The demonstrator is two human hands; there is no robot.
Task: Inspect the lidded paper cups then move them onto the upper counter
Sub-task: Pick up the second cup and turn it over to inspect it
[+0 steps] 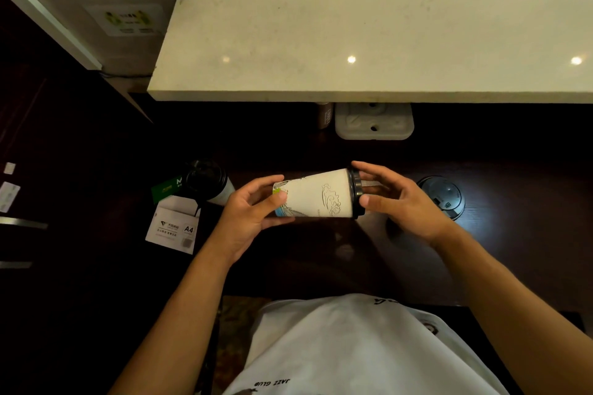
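Near the desk's [321, 266] left edge, a second lidded paper cup [210, 183], upright, black lid glossy. Left hand [253, 215] curled round the base of a white printed paper cup [316, 197] held sideways above mid-desk. Right hand [401, 202] pinching its black plastic lid [356, 194]. Beyond, the pale, polished stone upper counter [353, 42].

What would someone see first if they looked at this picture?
First, the white paper cup, held sideways in the middle between the left hand at its bottom and the right hand at its black lid. Next, the big pale upper counter above, and a second lidded cup at the left.
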